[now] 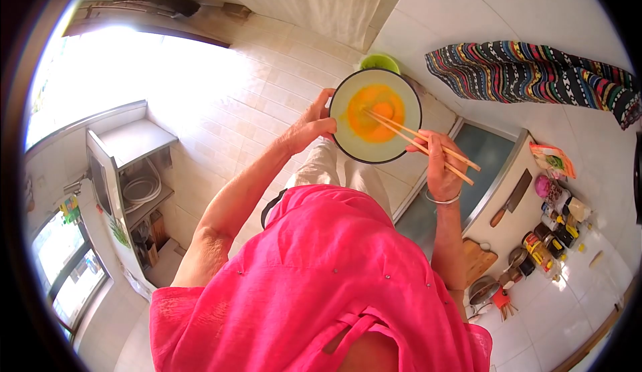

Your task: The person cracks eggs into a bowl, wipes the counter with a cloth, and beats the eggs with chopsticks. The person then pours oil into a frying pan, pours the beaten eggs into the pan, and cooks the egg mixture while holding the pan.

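My left hand (317, 122) grips the rim of a round bowl (349, 146) with a dark edge, thumb on the near side. Orange-yellow egg (361, 126) lies in the bowl, partly mixed, with a rounder yolk-like patch near the middle. In my right hand (441, 166) is a pair of wooden chopsticks (416, 133), fingers closed round them. Their tips dip into the egg, and their back ends stick out past my hand to the right. A bracelet circles my right wrist.
Below the bowl's far side is a green container (379, 62). A counter at right carries a cleaver (511, 198), a cutting board (479, 259), jars (540, 246) and a strainer (483, 290). Striped cloth (528, 71) hangs on the wall. An open cabinet (137, 141) stands left.
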Demonstrator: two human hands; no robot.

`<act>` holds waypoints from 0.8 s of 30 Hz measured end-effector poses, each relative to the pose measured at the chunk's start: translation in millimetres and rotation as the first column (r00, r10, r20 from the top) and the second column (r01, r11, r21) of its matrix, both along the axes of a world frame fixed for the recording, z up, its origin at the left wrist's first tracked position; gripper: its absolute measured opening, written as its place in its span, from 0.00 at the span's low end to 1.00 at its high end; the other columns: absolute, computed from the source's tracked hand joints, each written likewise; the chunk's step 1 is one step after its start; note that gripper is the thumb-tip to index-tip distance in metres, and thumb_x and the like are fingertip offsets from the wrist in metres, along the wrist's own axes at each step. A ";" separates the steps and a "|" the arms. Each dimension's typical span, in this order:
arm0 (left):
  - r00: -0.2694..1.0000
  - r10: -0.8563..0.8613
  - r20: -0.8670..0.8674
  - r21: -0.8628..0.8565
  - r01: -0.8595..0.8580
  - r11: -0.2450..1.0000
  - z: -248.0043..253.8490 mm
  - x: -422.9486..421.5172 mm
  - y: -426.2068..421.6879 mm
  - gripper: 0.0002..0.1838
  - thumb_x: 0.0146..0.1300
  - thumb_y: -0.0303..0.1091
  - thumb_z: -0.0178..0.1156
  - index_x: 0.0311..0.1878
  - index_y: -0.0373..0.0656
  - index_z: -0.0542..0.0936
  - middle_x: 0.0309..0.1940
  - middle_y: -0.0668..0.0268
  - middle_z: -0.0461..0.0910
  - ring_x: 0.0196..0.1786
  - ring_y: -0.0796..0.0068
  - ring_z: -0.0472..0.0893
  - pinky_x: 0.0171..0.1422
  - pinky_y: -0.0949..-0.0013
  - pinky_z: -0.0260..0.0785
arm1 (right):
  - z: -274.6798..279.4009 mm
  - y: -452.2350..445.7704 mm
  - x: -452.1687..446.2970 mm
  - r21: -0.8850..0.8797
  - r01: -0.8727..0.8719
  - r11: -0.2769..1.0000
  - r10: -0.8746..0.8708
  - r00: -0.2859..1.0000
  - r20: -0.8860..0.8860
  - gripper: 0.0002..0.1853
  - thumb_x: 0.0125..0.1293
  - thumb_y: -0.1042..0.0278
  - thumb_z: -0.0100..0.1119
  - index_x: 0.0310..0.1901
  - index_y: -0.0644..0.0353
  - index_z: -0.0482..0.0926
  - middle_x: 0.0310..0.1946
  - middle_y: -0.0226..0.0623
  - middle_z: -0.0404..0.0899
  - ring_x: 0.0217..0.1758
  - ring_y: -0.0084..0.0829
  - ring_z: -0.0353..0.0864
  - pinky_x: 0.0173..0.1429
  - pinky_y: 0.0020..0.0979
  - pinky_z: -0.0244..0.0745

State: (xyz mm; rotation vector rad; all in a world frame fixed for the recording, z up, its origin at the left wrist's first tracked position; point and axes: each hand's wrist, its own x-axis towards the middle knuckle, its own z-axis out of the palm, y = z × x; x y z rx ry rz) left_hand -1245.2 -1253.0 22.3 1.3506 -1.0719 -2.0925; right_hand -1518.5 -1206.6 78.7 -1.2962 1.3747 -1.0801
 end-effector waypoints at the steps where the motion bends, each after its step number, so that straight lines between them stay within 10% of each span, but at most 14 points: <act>1: 1.000 -0.005 0.006 -0.001 0.005 1.000 0.1 -0.1 0.0 0.37 0.50 0.32 0.53 0.67 0.44 0.57 0.37 0.57 0.77 0.40 0.69 0.79 0.47 0.68 0.72 | -1.1 0.0 -0.4 0.007 0.009 1.000 -0.010 1.000 0.013 0.11 0.71 0.74 0.48 0.44 0.71 0.79 0.31 0.41 0.81 0.31 0.31 0.85 0.36 0.25 0.78; 24: 1.000 -0.012 -0.001 0.012 0.012 1.000 -8.7 -2.6 0.6 0.36 0.52 0.31 0.53 0.67 0.43 0.56 0.37 0.55 0.77 0.40 0.67 0.80 0.47 0.66 0.74 | -15.0 0.7 10.3 0.209 0.067 0.976 -0.117 0.966 0.232 0.14 0.73 0.69 0.46 0.45 0.73 0.78 0.33 0.42 0.80 0.33 0.33 0.84 0.43 0.29 0.81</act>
